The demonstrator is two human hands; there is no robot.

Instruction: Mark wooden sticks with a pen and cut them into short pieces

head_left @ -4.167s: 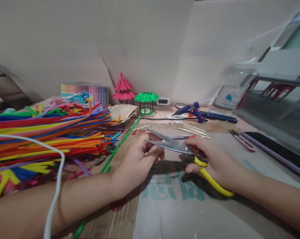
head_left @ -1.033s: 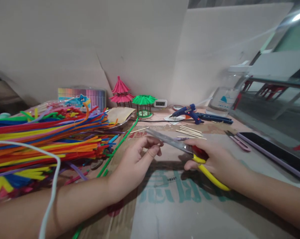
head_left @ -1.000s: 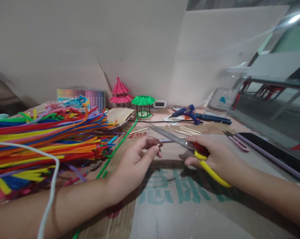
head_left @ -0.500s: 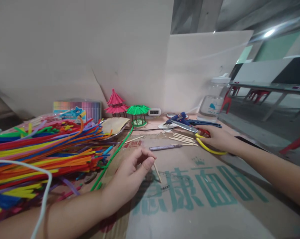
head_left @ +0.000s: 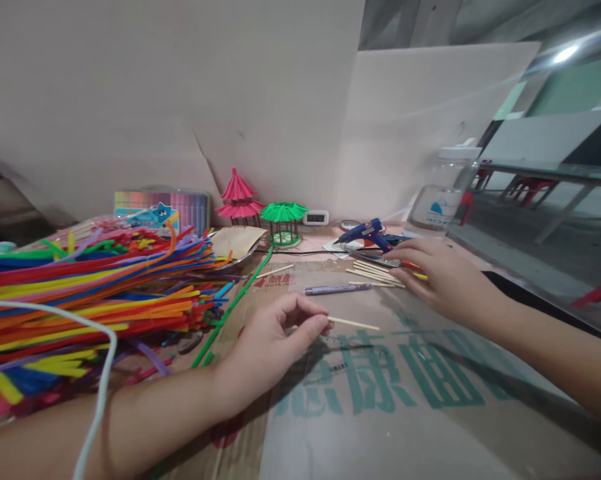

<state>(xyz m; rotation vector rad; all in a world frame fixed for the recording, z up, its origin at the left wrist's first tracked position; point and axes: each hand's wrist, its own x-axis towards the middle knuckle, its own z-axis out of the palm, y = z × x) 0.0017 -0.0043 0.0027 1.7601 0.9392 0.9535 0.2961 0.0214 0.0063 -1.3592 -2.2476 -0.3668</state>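
Stick [head_left: 354,323], pale, thin, straight, pinched in left hand [head_left: 275,343]; right hand [head_left: 443,272] half-spread at scissors [head_left: 375,259], hold unclear.

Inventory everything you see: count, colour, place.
Held stick: one, pale, left fingertips
Loose sticks: several, pale, centre
Scissors: one, silver blades, right of centre
Pen: one, greyish, centre
Glue gun: one, blue, back right
Fuzzy stems: many, multicoloured, left
Marker set: one, multicoloured, back left
Pagoda: one, pink, back centre
Pavilion: one, green, beside pagoda
Clock: one, white, beside pavilion
Sheet: one, tan, back centre
Bottle: one, clear, back right
Cables: two, white (left), black (back)
Slab: one, black, right
Stools: several, red, far right
Cardboard: brown, underneath, count unclear
Left hand: one, bare, centre
Right hand: one, bare, by scissors
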